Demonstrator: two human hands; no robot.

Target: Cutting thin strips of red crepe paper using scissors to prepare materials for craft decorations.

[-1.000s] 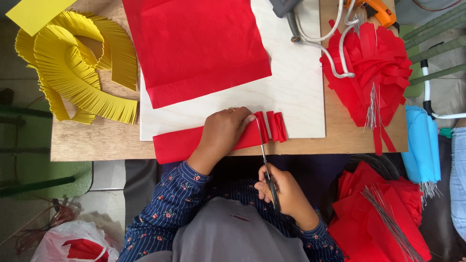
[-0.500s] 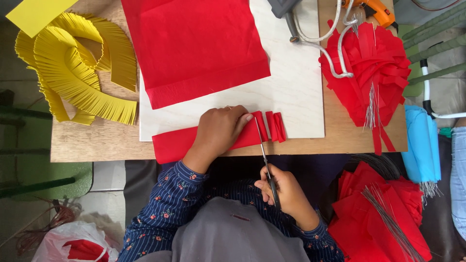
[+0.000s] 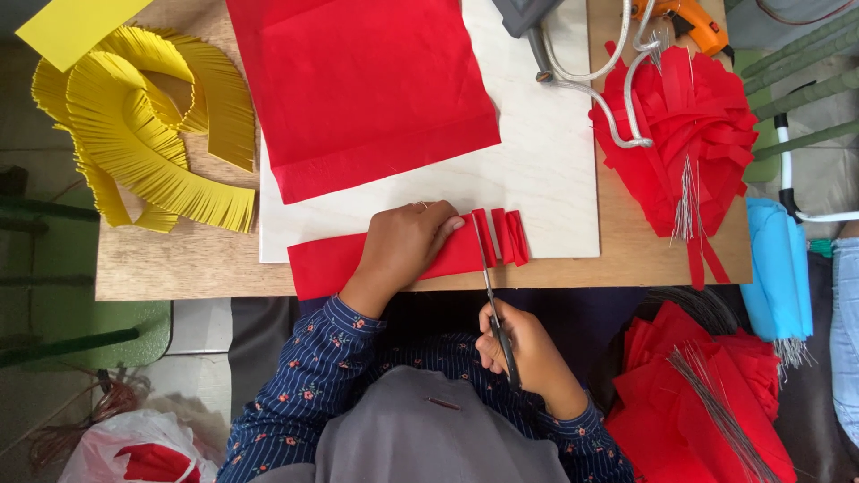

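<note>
My left hand (image 3: 404, 249) presses flat on a folded red paper strip (image 3: 333, 263) that lies along the near edge of a pale wooden board (image 3: 555, 170). My right hand (image 3: 528, 353) grips a pair of scissors (image 3: 490, 295) whose blades reach into the strip just right of my left fingers. The right end of the strip (image 3: 508, 236) is cut into a few narrow fringe slats.
A large red paper sheet (image 3: 358, 89) lies on the board above. Yellow fringed strips (image 3: 143, 134) curl at the left. A red fringed bundle with thin wires (image 3: 689, 143), a white cable and an orange glue gun (image 3: 684, 20) sit at the right. More red paper (image 3: 698, 402) lies at lower right.
My left hand has slid a little left along the strip. The scissors have cut another slat and stay at the strip's near edge.
</note>
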